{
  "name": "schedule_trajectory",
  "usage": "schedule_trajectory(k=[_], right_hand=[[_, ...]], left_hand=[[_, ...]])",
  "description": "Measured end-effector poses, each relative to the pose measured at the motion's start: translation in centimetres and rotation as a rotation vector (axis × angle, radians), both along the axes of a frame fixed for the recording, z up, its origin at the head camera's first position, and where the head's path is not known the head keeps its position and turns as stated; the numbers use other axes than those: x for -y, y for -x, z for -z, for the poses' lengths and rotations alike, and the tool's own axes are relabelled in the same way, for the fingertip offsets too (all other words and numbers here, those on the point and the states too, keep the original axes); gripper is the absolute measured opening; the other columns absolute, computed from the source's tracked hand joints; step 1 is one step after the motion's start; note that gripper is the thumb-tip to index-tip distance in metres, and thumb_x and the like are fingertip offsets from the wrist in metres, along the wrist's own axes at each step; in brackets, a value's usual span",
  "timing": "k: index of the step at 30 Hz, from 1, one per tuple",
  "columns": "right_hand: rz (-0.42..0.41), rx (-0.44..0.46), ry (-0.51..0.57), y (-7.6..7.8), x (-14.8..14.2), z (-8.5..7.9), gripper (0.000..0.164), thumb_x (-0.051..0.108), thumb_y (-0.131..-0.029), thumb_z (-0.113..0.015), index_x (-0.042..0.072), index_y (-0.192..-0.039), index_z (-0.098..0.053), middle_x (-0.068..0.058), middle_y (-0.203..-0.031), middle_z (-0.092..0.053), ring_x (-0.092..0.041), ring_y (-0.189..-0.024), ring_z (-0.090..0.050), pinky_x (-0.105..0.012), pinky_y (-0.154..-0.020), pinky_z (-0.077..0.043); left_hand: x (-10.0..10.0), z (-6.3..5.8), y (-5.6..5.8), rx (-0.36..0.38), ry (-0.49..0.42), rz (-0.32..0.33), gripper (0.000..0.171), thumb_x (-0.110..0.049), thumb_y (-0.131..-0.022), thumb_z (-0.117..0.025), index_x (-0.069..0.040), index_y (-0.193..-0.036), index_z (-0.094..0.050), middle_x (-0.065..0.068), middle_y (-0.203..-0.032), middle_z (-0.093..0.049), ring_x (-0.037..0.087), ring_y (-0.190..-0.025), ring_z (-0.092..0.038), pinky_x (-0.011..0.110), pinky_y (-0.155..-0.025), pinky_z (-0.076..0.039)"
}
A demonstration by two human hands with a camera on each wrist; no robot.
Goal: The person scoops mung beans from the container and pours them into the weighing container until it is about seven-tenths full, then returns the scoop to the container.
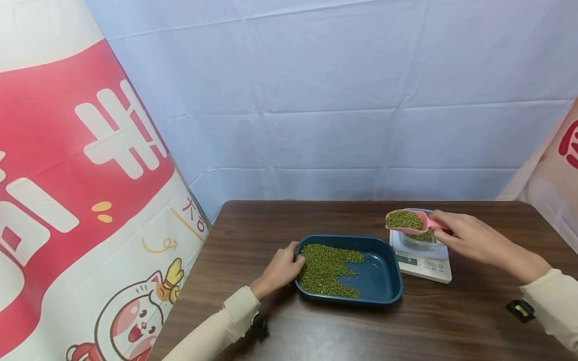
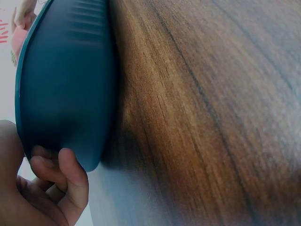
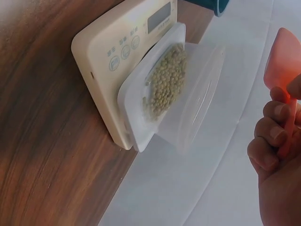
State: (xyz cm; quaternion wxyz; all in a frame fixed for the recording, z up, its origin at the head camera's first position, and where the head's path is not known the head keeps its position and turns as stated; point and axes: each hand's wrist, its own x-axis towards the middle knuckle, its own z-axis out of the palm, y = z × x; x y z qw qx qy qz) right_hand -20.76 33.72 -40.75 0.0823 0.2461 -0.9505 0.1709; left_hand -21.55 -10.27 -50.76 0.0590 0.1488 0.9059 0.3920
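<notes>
A pink scoop [image 1: 422, 223] heaped with green mung beans [image 1: 404, 220] is gripped by its handle in my right hand [image 1: 469, 235]. It hovers over a clear plastic container [image 3: 193, 101] that holds more beans [image 3: 165, 82] and stands on a white kitchen scale [image 1: 426, 263]. My left hand [image 1: 282, 265] holds the left rim of a dark blue tray [image 1: 379, 286], thumb over the edge and fingers curled against its outer wall [image 2: 70, 94]. Beans [image 1: 322, 271] cover the tray's left part; its right part shows bare bottom with a few stray ones.
Tray and scale stand side by side on a dark wood table [image 1: 253, 220]. A pale cloth [image 1: 316, 125] hangs behind the table, and a red and white printed banner [image 1: 81, 150] is at the left.
</notes>
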Motion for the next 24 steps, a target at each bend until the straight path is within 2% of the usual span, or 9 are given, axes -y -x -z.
schedule_trajectory(k=[8, 24], right_hand=[[0.024, 0.006, -0.008, 0.1, -0.9, 0.2, 0.024, 0.020, -0.093, -0.062, 0.006, -0.112, -0.056, 0.002, -0.073, -0.048, -0.012, -0.063, -0.045, -0.026, -0.050, -0.038], [0.019, -0.094, -0.001, 0.5, -2.1, 0.6, 0.024, 0.014, -0.089, -0.065, 0.004, -0.110, -0.059, 0.003, -0.072, -0.048, -0.012, -0.064, -0.045, -0.027, -0.052, -0.037]], left_hand=[[0.1, -0.1, -0.1, 0.012, -0.003, 0.001, 0.045, -0.023, -0.099, -0.043, -0.011, -0.143, -0.041, 0.002, -0.051, -0.053, 0.016, -0.031, -0.050, 0.030, -0.031, -0.048], [-0.1, -0.1, -0.1, 0.019, -0.006, -0.009, 0.045, -0.023, -0.099, -0.043, -0.010, -0.141, -0.042, 0.002, -0.053, -0.054, 0.016, -0.033, -0.052, 0.030, -0.031, -0.049]])
